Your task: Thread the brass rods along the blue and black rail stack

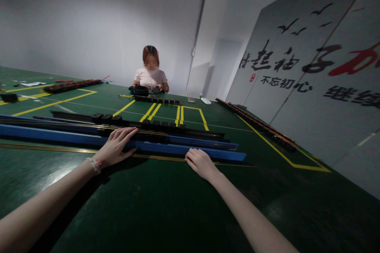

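A long blue tray [213, 152] lies across the green table and holds dark strips and thin brass-coloured rods. My left hand [118, 148] rests over its near wall, fingers spread and reaching onto the strips; nothing is gripped in it. At the tray's near side, toward its right end, my right hand [202, 162] has its fingers curled together by the edge; what they hold, if anything, is hidden. Thin brass rods [59, 149] lie on the table along the near side of the tray. Black blocks [164, 125] sit in a row on the strips behind my left hand.
Across the green table [166, 213] sits a person [151, 77] handling dark items. A dark assembly [156, 99] lies before them. Long strips lie at the far left [73, 85] and right [258, 122]. Yellow tape marks the surface. A white object [205, 101] is near the far edge.
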`<state>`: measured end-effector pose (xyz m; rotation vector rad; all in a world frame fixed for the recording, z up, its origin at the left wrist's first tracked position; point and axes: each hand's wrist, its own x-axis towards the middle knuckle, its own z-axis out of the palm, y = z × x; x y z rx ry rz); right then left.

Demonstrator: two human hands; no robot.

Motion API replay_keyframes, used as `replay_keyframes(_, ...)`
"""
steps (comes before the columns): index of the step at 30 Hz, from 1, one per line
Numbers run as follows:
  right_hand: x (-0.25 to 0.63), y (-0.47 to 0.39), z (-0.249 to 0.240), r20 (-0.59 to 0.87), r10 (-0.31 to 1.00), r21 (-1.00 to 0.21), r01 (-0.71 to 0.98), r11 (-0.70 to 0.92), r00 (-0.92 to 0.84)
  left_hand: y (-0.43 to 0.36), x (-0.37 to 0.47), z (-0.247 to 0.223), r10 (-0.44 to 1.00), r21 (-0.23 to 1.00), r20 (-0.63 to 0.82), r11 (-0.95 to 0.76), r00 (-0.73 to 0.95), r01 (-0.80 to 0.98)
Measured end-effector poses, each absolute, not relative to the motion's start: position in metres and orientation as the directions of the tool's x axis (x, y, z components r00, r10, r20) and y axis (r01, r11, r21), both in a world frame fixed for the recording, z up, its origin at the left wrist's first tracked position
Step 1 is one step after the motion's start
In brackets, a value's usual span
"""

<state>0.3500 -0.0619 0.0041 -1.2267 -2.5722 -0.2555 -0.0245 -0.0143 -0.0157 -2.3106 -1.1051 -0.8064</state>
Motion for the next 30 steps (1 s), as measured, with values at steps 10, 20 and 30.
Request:
replay_keyframes(10, 0.3481, -0.0615, 0.0044, 0.323, 0.728, 0.098, 0.786, 0.610, -0.605, -0.0137, -0.0244, -0.0174, 0.550, -0.141, 0.667, -0.568, 0.502, 0.811)
replay_keyframes(20, 0.3484, -0.0625, 0.0048, 0.312, 0.725, 0.067, 0.776, 0.627, -0.614, -0.0132, -0.0251, -0.0171, 0.559, -0.128, 0.660, -0.575, 0.502, 0.808)
replay_keyframes(30, 0.3489, -0.0669, 0.0107, 0.301, 0.718, 0.052, 0.762, 0.645, -0.628, -0.0133, -0.0246, -0.0174, 0.554, -0.108, 0.672, -0.582, 0.491, 0.806)
